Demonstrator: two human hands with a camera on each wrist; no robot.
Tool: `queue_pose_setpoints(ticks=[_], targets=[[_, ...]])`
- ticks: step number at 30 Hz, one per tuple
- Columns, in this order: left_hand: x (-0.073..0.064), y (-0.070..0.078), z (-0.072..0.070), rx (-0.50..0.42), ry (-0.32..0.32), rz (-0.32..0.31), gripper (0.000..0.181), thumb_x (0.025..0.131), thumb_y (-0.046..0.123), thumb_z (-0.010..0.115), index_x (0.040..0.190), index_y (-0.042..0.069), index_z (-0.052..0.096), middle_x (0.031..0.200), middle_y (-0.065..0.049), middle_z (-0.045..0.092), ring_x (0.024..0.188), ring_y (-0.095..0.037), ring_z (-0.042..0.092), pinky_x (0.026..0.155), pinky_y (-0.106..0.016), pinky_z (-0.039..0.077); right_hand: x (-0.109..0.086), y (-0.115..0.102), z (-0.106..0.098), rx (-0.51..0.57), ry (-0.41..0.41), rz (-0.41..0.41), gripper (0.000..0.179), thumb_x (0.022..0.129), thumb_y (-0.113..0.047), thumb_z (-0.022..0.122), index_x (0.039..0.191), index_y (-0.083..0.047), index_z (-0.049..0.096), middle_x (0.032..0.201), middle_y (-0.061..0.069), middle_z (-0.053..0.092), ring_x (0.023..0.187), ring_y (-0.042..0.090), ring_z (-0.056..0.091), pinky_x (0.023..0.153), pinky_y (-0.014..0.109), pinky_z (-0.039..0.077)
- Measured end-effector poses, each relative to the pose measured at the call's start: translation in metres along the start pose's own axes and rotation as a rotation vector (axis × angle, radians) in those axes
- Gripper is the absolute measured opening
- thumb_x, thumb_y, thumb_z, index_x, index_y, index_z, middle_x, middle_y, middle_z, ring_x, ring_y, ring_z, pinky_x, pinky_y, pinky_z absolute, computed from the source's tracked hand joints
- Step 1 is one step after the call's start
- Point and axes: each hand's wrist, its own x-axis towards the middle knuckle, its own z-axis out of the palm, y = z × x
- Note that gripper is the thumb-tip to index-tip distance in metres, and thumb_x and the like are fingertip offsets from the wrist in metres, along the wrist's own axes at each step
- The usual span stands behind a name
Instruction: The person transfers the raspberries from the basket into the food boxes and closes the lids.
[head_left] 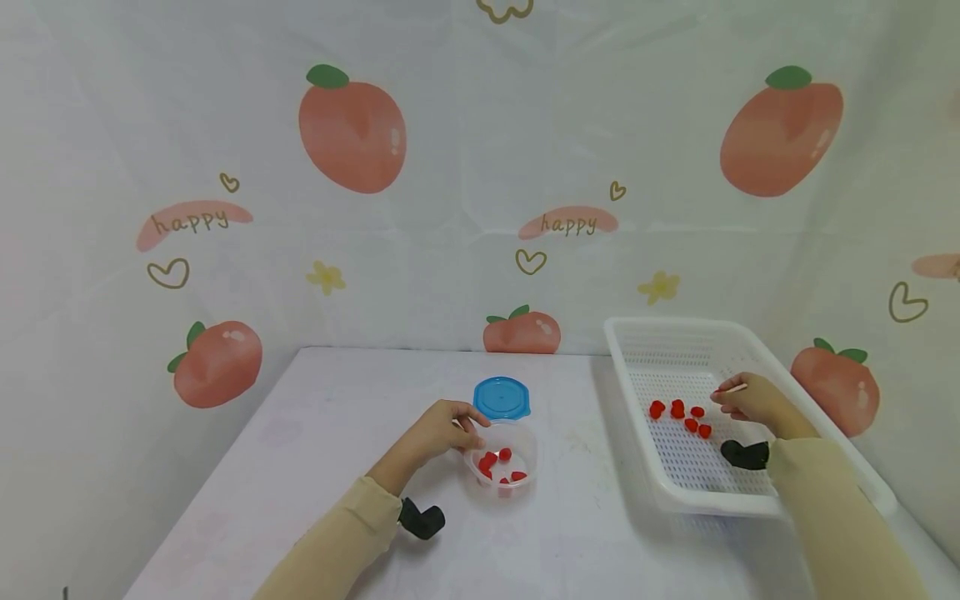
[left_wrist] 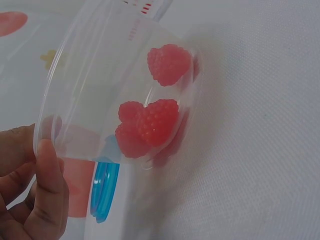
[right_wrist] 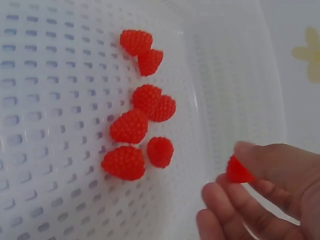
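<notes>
Left hand (head_left: 442,427): thumb and fingers pinching the rim of a clear round plastic tub (head_left: 527,443), at the tub's left side. Tub sits upright on the white surface (head_left: 570,542), no lid on it. Several red bumpy raspberry-shaped pieces (left_wrist: 159,122) lie at the bottom of the tub, some clumped together, one a bit apart.

Right hand (head_left: 753,400): thumb and fingertips gripping a single red raspberry-shaped piece (right_wrist: 238,171), held up over a white perforated plastic basket (head_left: 637,417). Other fingers loosely bent below it.

Basket is on the right of the surface, well apart from the tub. Seven more red raspberry-shaped pieces (right_wrist: 129,126) are on its perforated floor, loosely grouped left of the right hand in the head view; some touch.

Round blue plastic lid (head_left: 501,397) lies on the surface just behind the tub. Beige sleeves (head_left: 337,533) on both arms, black wrist mount (head_left: 422,520) at each cuff. White backdrop (head_left: 450,275) printed with orange-red fruit, hearts and "happy".
</notes>
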Motion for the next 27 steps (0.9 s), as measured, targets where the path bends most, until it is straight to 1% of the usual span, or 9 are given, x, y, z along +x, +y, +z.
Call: queue_pose_setpoints(ticks=[4, 6, 7, 8, 10, 13, 18, 22, 27], targets=[[0.0, 0.0, 0.0, -0.002, 0.001, -0.003, 0.025, 0.078, 0.014, 0.08, 0.102, 0.01, 0.072, 0.079, -0.005, 0.057, 0.067, -0.017, 0.056, 0.066, -0.03, 0.056, 0.017, 0.011, 0.004, 0.009, 0.119, -0.057, 0.059, 0.094, -0.042, 0.06, 0.119, 0.009, 0.044, 0.11, 0.031, 0.061, 0.083, 0.028, 0.066, 0.074, 0.04, 0.059], [0.0, 0.0, 0.0, -0.004, 0.002, -0.004, 0.025, 0.079, 0.013, 0.08, 0.102, 0.01, 0.072, 0.079, -0.005, 0.057, 0.067, -0.017, 0.056, 0.066, -0.03, 0.056, 0.016, 0.006, 0.005, 0.027, 0.161, -0.114, 0.062, 0.094, -0.045, 0.059, 0.121, 0.009, 0.043, 0.112, 0.032, 0.06, 0.085, 0.027, 0.067, 0.071, 0.034, 0.059], [0.0, 0.0, 0.0, -0.003, 0.003, -0.005, 0.025, 0.079, 0.013, 0.08, 0.102, 0.01, 0.072, 0.079, -0.005, 0.057, 0.067, -0.017, 0.056, 0.066, -0.03, 0.056, 0.003, -0.011, 0.005, 0.048, 0.164, -0.131, 0.058, 0.096, -0.037, 0.058, 0.123, 0.012, 0.042, 0.114, 0.034, 0.058, 0.089, 0.03, 0.067, 0.071, 0.033, 0.059], [0.0, 0.0, 0.001, -0.002, 0.003, -0.006, 0.025, 0.079, 0.013, 0.08, 0.102, 0.01, 0.071, 0.079, -0.005, 0.057, 0.067, -0.017, 0.056, 0.066, -0.029, 0.056, -0.001, -0.017, 0.006, 0.066, 0.183, -0.164, 0.059, 0.096, -0.038, 0.058, 0.124, 0.012, 0.041, 0.115, 0.034, 0.057, 0.088, 0.027, 0.067, 0.068, 0.028, 0.058], [-0.001, 0.0, 0.001, -0.001, 0.003, -0.006, 0.025, 0.079, 0.013, 0.08, 0.102, 0.01, 0.071, 0.079, -0.005, 0.057, 0.067, -0.017, 0.056, 0.066, -0.029, 0.055, -0.016, -0.038, 0.006, 0.116, 0.19, -0.214, 0.055, 0.099, -0.029, 0.054, 0.127, 0.015, 0.038, 0.118, 0.037, 0.052, 0.094, 0.03, 0.065, 0.073, 0.023, 0.057], [-0.001, 0.001, 0.001, 0.003, 0.003, -0.006, 0.025, 0.079, 0.013, 0.079, 0.102, 0.01, 0.071, 0.079, -0.005, 0.057, 0.067, -0.017, 0.056, 0.066, -0.029, 0.055, -0.023, -0.049, 0.009, 0.22, 0.229, -0.258, 0.052, 0.098, -0.032, 0.055, 0.127, 0.009, 0.042, 0.114, 0.025, 0.056, 0.089, 0.018, 0.064, 0.072, 0.019, 0.056], [-0.002, 0.002, 0.001, 0.003, 0.001, -0.004, 0.024, 0.079, 0.013, 0.079, 0.102, 0.01, 0.071, 0.079, -0.005, 0.057, 0.067, -0.017, 0.056, 0.067, -0.03, 0.056, -0.03, -0.066, 0.015, 0.412, 0.264, -0.344, 0.038, 0.097, -0.031, 0.058, 0.12, -0.003, 0.048, 0.099, -0.008, 0.056, 0.082, -0.004, 0.061, 0.073, 0.012, 0.053], [-0.002, 0.002, 0.001, -0.004, 0.0, -0.002, 0.024, 0.079, 0.012, 0.079, 0.102, 0.009, 0.071, 0.079, -0.005, 0.057, 0.067, -0.017, 0.056, 0.066, -0.03, 0.056, -0.037, -0.086, 0.023, 0.554, 0.236, -0.42, 0.02, 0.097, -0.022, 0.058, 0.115, -0.015, 0.05, 0.095, -0.017, 0.058, 0.081, -0.008, 0.062, 0.073, 0.01, 0.051], [-0.002, 0.002, 0.001, -0.01, -0.001, 0.005, 0.024, 0.08, 0.011, 0.079, 0.102, 0.008, 0.071, 0.079, -0.005, 0.057, 0.068, -0.017, 0.056, 0.066, -0.029, 0.055, -0.044, -0.112, 0.039, 0.648, 0.21, -0.502, 0.019, 0.095, -0.013, 0.06, 0.113, -0.018, 0.052, 0.097, -0.015, 0.061, 0.084, -0.004, 0.063, 0.075, 0.01, 0.052]])
